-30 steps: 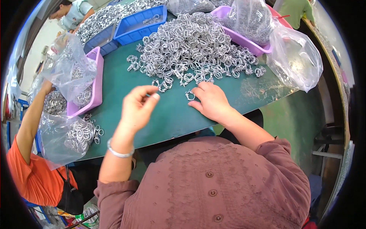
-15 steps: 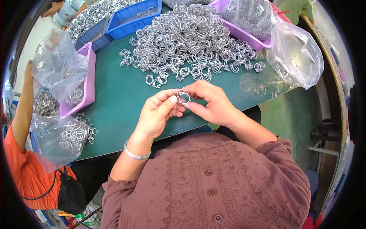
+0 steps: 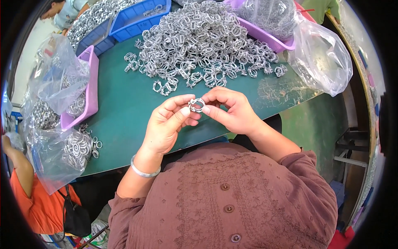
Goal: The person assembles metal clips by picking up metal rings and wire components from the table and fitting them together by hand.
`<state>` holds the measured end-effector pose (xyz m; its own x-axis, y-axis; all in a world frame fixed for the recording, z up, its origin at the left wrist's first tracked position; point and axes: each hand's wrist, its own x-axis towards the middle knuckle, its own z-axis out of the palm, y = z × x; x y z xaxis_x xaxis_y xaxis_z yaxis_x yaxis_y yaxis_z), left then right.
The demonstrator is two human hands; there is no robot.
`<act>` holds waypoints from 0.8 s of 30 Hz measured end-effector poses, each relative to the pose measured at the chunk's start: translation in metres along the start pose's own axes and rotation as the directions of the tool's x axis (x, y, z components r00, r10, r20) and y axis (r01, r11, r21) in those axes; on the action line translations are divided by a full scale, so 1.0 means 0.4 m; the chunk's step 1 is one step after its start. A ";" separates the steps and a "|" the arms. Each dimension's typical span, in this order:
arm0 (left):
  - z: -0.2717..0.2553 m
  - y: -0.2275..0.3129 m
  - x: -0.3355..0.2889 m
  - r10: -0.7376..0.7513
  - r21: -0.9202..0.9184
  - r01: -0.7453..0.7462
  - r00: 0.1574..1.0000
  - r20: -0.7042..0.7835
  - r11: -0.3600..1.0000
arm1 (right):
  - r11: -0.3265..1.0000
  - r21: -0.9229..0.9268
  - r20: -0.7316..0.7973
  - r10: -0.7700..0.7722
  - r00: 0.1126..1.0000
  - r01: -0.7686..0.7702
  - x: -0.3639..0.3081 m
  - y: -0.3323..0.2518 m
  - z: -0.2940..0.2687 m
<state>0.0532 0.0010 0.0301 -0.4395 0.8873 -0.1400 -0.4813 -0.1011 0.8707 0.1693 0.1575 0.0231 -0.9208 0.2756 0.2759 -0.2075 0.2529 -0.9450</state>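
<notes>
A silver ring-shaped metal hose clamp (image 3: 192, 105) is held between my two hands above the front of the green table. My left hand (image 3: 163, 123) pinches its left side between thumb and fingers, the other fingers curled beneath. On the opposite side, the thumb and index finger of my right hand (image 3: 236, 111) close on the ring's right edge. Small ears stick out from the clamp's rim. Just beyond my hands lies a large heap of similar metal clamps (image 3: 199, 41), with a few loose ones at its near edge.
A pink tray (image 3: 92, 83) with plastic bags of metal rings stands at the left. Blue bins (image 3: 137, 23) sit at the back, a purple tray (image 3: 265, 35) and clear bag (image 3: 323, 58) at the right. Someone in orange (image 3: 41, 207) is on my left; another person is beyond the bins.
The clamp has turned in my fingers, now showing its ring more tilted. My right thumb has moved up onto its edge. The orange-sleeved arm at the left has lowered.
</notes>
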 end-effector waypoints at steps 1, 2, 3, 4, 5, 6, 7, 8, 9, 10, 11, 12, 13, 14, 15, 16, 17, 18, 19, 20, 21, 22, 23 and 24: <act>0.001 0.000 0.000 -0.001 0.000 0.001 1.000 0.000 1.000 | 1.000 0.015 0.005 0.014 1.000 -0.014 0.000 0.001 -0.001; 0.004 -0.001 0.000 -0.001 0.006 0.001 1.000 -0.012 1.000 | 0.999 0.030 0.010 0.028 1.000 -0.028 -0.001 0.003 -0.001; 0.006 -0.001 -0.001 -0.001 0.013 0.002 1.000 -0.023 1.000 | 0.999 0.031 0.010 0.029 1.000 -0.029 -0.001 0.003 -0.001; 0.009 -0.002 -0.001 -0.002 0.014 0.002 1.000 -0.025 1.000 | 0.998 0.040 0.008 0.040 0.999 -0.040 0.000 0.003 -0.002; 0.012 -0.004 0.000 0.008 0.006 -0.008 0.999 -0.040 1.000 | 0.997 0.050 0.006 0.052 0.999 -0.052 0.000 0.002 -0.002; 0.013 -0.004 0.001 0.019 -0.002 -0.019 0.998 -0.053 1.000 | 0.997 0.051 0.005 0.052 0.999 -0.052 0.000 0.001 -0.003; 0.014 -0.002 0.002 0.018 -0.001 -0.018 0.998 -0.053 1.000 | 0.999 0.028 -0.011 0.040 0.999 -0.040 0.001 -0.001 -0.004; 0.012 0.001 0.003 -0.016 -0.031 0.014 0.998 -0.063 0.999 | 1.000 0.005 -0.027 0.028 0.999 -0.028 0.002 -0.002 -0.004; 0.012 0.003 0.004 -0.049 -0.062 0.044 0.996 -0.070 0.997 | 1.000 0.006 -0.027 0.028 0.999 -0.028 0.001 0.000 -0.005; 0.009 0.003 0.004 -0.049 -0.061 0.045 0.996 -0.070 0.997 | 0.999 -0.033 -0.037 -0.042 0.998 0.041 0.001 0.004 -0.006; 0.004 0.002 0.005 -0.064 -0.021 0.063 0.996 -0.057 0.998 | 0.991 -0.071 -0.045 -0.113 0.993 0.109 0.001 0.007 -0.007; 0.002 0.000 0.005 -0.080 0.019 0.081 0.996 -0.045 0.997 | 0.992 -0.071 -0.044 -0.112 0.993 0.109 0.002 0.008 -0.007; 0.003 0.000 0.005 -0.081 0.019 0.082 0.996 -0.046 0.996 | 0.984 -0.108 -0.032 -0.144 0.989 0.140 0.002 0.008 -0.007; 0.006 -0.001 0.007 -0.053 0.041 0.056 0.997 -0.062 0.998 | 0.975 -0.144 -0.019 -0.175 0.984 0.171 0.003 0.009 -0.007; 0.008 -0.002 0.008 -0.026 0.064 0.031 0.997 -0.077 0.997 | 0.975 -0.144 -0.019 -0.174 0.985 0.170 0.004 0.008 -0.007; 0.009 -0.004 0.008 -0.026 0.064 0.031 0.997 -0.078 0.997 | 0.972 -0.139 -0.024 -0.196 0.980 0.190 0.005 0.007 -0.007; 0.008 -0.007 0.008 0.014 0.086 -0.009 0.998 -0.063 0.996 | 0.968 -0.135 -0.029 -0.217 0.976 0.211 0.005 0.006 -0.007; 0.008 -0.009 0.007 0.055 0.108 -0.050 0.997 -0.047 0.993 | 0.968 -0.135 -0.030 -0.216 0.976 0.211 0.005 0.008 -0.007; 0.008 -0.010 0.007 0.055 0.108 -0.050 0.997 -0.047 0.993 | 0.969 -0.128 -0.037 -0.219 0.975 0.213 0.004 0.012 -0.006; 0.007 -0.012 0.007 0.081 0.108 -0.077 0.996 -0.029 0.991 | 0.969 -0.122 -0.045 -0.222 0.974 0.215 0.004 0.013 -0.006; 0.006 -0.014 0.008 0.106 0.107 -0.104 0.994 -0.012 0.989 | 0.969 -0.123 -0.045 -0.221 0.974 0.214 0.004 0.013 -0.006; 0.005 -0.015 0.007 0.106 0.107 -0.104 0.994 -0.012 0.989 | 0.968 -0.114 -0.050 -0.229 0.972 0.222 0.004 0.012 -0.005; 0.003 -0.016 0.006 0.108 0.102 -0.106 0.994 -0.014 0.989 | 0.967 -0.105 -0.056 -0.237 0.970 0.230 0.004 0.010 -0.004; 0.001 -0.016 0.006 0.111 0.098 -0.109 0.994 -0.017 0.989 | 0.967 -0.105 -0.056 -0.237 0.970 0.230 0.004 0.009 -0.002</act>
<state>0.0558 0.0038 0.0244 -0.5028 0.8630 -0.0503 -0.3542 -0.1525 0.9227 0.1675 0.1597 0.0204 -0.8254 0.2595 0.5014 -0.3781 0.4055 -0.8323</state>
